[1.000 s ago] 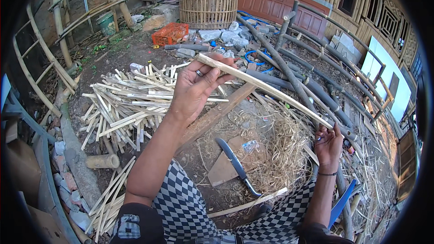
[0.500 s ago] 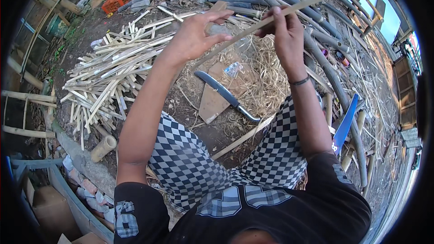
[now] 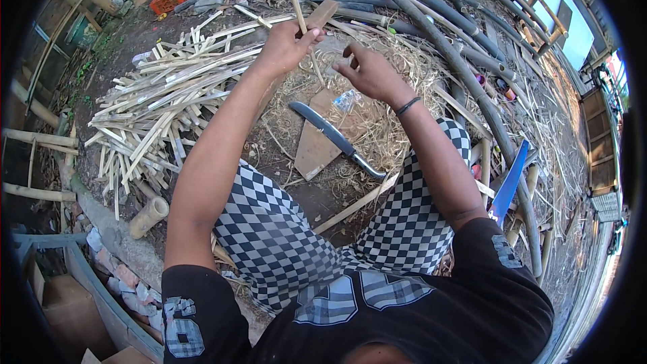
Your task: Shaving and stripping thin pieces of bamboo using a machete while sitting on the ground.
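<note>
Left hand (image 3: pixel 286 48) pinches a pale strip (image 3: pixel 294 1), steeply tilted above the ground (image 3: pixel 330 195); the right hand (image 3: pixel 374 75), loosely spread, hovers just to its right. Below, a knife (image 3: pixel 325 129) crosses a brown sheet (image 3: pixel 313 153); sticks (image 3: pixel 175 98) lie heaped leftward.

Black shirt (image 3: pixel 431 323), checkered trousers (image 3: pixel 276 219), dark wristband (image 3: pixel 408 105)

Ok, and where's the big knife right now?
In the head view, the big knife lies near the middle, its blade across the flat brown piece and its handle, beside the curly shavings, pointing toward the person's right leg.
</note>
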A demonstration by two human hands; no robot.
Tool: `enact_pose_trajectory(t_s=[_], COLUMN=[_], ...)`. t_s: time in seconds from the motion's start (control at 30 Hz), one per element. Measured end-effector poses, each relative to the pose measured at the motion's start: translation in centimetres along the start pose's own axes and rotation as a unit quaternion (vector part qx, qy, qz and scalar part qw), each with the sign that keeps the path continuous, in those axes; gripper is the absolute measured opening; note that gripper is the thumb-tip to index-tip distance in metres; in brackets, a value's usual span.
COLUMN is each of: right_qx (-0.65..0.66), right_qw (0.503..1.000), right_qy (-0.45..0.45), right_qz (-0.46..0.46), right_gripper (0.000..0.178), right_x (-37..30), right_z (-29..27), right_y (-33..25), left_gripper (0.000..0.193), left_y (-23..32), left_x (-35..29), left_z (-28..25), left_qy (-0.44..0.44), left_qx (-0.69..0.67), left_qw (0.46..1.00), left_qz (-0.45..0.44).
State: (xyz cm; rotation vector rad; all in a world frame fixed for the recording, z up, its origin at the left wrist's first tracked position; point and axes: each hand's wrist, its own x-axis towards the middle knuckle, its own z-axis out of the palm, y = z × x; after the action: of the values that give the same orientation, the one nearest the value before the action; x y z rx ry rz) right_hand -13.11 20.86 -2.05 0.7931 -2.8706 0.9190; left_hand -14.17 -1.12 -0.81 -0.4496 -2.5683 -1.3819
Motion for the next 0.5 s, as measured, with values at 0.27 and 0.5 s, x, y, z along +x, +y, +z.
enact_pose_trajectory(t_s=[0.27, 0.5], right_qx=[-0.143, -0.145], right_qw=[0.921, 0.888], right_qy=[-0.361, -0.4], right_qz=[0.025, 0.177], right_gripper=[0.057, 0.067], right_x=[-5.2, -13.2], right_z=[8.3, 14.2], right_y=[5.0, 9.1], left_gripper=[0.03, 0.027], left_y=[-6.5, -6.6], left_x=[-1.8, -3.9], left_z=[-0.2, -0.7], left_qy=[0.0, 0.029], left_qx=[-0.158, -0.052], left_qw=[0.982, 0.991], left_qz=[-0.104, -0.117])
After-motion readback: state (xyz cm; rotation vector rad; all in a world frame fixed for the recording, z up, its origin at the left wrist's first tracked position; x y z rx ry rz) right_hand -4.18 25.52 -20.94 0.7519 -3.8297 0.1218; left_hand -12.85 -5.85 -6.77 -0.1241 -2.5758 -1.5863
